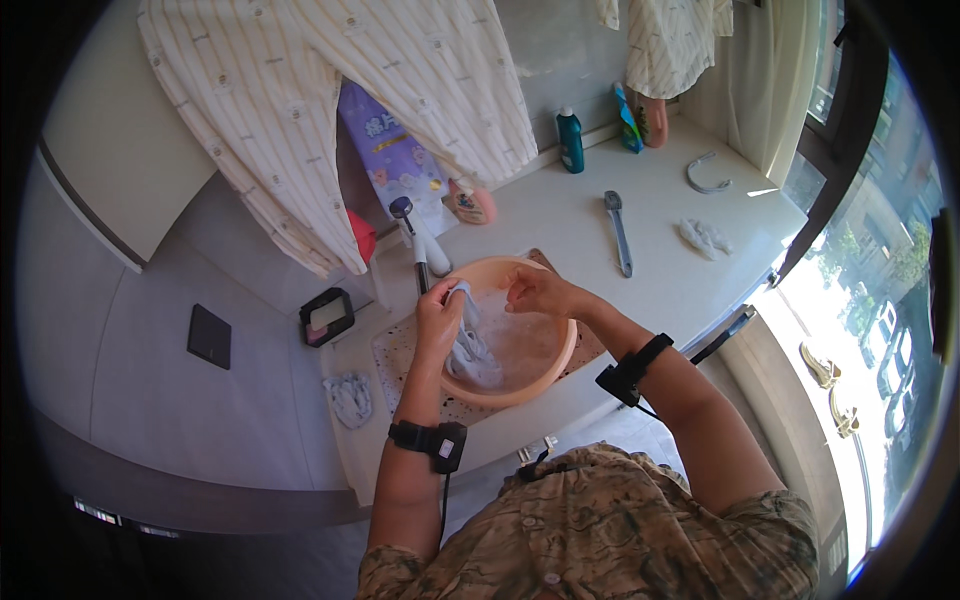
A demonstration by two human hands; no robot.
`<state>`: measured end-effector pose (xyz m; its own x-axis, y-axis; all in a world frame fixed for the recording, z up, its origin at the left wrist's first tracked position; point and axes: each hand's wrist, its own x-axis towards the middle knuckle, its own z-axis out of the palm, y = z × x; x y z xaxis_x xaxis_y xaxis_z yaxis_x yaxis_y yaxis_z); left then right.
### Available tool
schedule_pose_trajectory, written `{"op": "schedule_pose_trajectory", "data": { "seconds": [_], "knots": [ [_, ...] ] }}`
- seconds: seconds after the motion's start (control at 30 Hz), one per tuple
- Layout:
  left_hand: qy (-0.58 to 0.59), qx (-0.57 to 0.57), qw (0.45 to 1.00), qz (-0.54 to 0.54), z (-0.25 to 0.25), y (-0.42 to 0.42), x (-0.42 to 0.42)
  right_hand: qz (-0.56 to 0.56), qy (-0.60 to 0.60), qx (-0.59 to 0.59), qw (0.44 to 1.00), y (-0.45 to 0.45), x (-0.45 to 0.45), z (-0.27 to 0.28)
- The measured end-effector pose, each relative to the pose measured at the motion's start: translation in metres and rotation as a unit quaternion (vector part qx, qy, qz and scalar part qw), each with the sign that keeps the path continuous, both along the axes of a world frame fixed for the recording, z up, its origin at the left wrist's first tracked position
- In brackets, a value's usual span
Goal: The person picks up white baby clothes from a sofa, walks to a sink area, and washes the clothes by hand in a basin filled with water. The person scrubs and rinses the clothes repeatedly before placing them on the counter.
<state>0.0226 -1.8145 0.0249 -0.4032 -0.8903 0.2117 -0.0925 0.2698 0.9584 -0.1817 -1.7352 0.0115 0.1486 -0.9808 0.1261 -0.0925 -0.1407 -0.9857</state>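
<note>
An orange plastic basin (568, 358) of cloudy, sudsy water stands over a speckled sink. My left hand (439, 319) grips the top of a wet, light grey cloth (472, 358), which hangs down into the basin along its left side. Over the basin's far right part, my right hand (541, 292) is raised with its fingers bent and apart, touching no cloth that I can see. A faucet (431, 251) rises behind the basin, close to my left fingers.
A crumpled cloth (349, 399) and a black soap dish (328, 316) lie left. On the counter right are a brush (619, 232), another crumpled cloth (705, 238) and a grey curved band (707, 174). A teal bottle (570, 140) stands behind. Striped trousers (300, 97) hang above.
</note>
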Motion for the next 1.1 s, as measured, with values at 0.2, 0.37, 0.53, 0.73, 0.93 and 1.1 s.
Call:
{"op": "schedule_pose_trajectory", "data": {
  "seconds": [0.2,0.37,0.53,0.73,0.93,1.1],
  "knots": [
    [0.165,0.169,0.97,-0.063,0.042,0.005,0.005,0.032,0.178,0.028,0.983,0.009,0.06,-0.067],
    [0.254,0.256,0.931,-0.064,-0.006,-0.006,0.047,-0.141,-0.274,0.245,0.919,-0.007,0.073,-0.067],
    [0.261,0.519,0.811,0.073,-0.073,0.038,0.006,-0.115,-0.114,0.028,0.986,-0.01,0.117,-0.078],
    [0.299,0.541,0.784,0.062,-0.103,0.043,-0.004,-0.259,0.218,-0.051,0.939,-0.004,0.137,-0.069],
    [0.219,0.344,0.909,0.082,-0.118,0.013,0.011,-0.244,0.166,0.118,0.948,-0.032,0.039,-0.088],
    [0.128,0.202,0.96,0.144,-0.091,-0.008,0.048,0.107,0.234,0.2,0.945,0.002,0.002,-0.056]
  ]
}}
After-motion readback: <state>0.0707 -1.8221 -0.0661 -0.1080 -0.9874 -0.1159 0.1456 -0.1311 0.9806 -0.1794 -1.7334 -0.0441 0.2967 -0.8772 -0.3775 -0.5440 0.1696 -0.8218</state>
